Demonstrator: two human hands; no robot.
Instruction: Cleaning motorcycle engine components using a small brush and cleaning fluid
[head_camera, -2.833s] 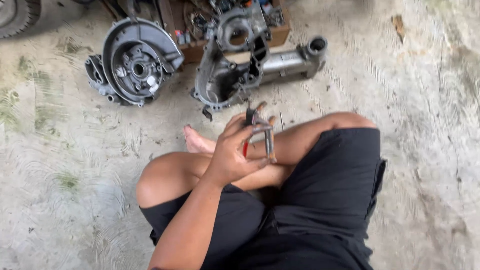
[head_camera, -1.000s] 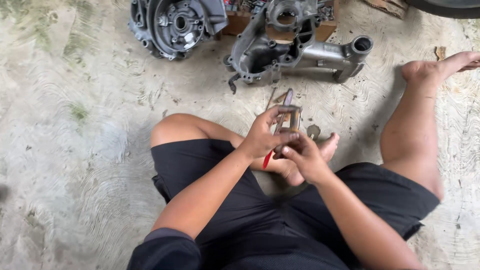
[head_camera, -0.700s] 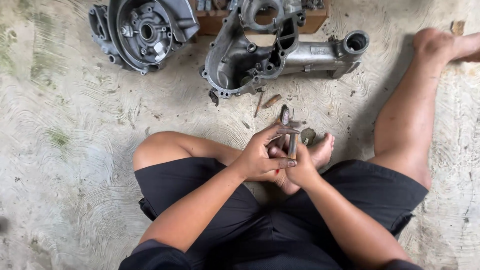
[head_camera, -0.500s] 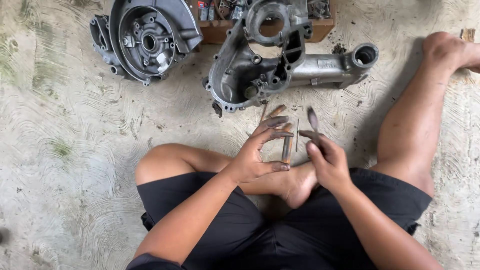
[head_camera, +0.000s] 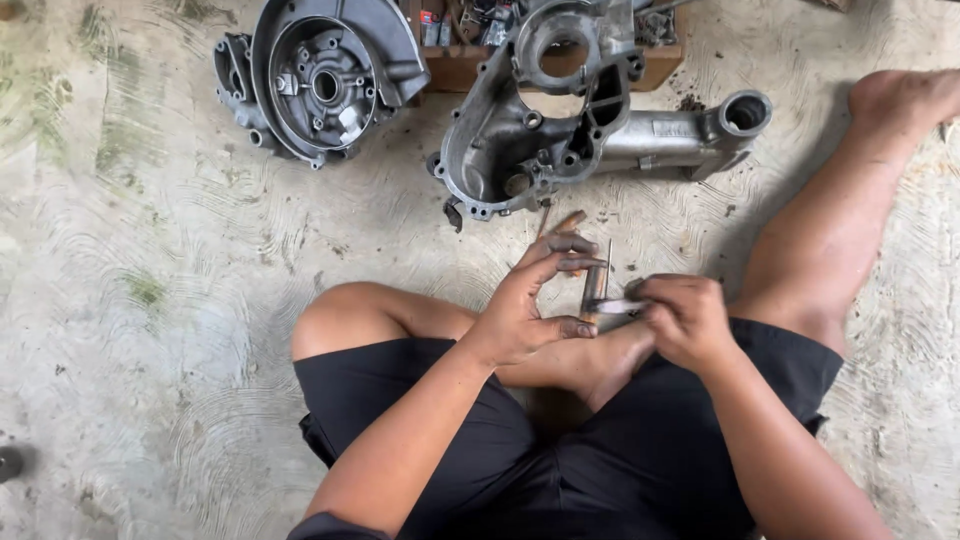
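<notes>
1. The person sits on the concrete floor (head_camera: 150, 330) in black shorts (head_camera: 620, 470), one knee raised at the left of the view and the other leg stretched out toward the upper right.
2. The left hand (head_camera: 535, 305) holds a short upright metal rod (head_camera: 594, 290) in front of the lap; its grip is clamped on the rod, thumb at the lower end and fingertips at the upper part.
3. The right hand (head_camera: 685, 320) is just beside it, its grip closed on a small flat metal piece (head_camera: 615, 306) that points left and touches the rod near its middle.
4. What kind of part the flat piece is cannot be told at this size.
5. A thin stick-like item rises behind the rod; its nature is unclear.
6. On the floor beyond the hands lies a grey engine case (head_camera: 560, 130) with a round opening at the top and a tube-like arm running right.
7. Well to its left lies a round cover (head_camera: 320, 85), open side up.
8. A wooden tray (head_camera: 460, 65) of small parts stands behind the case, at the top edge.
</notes>
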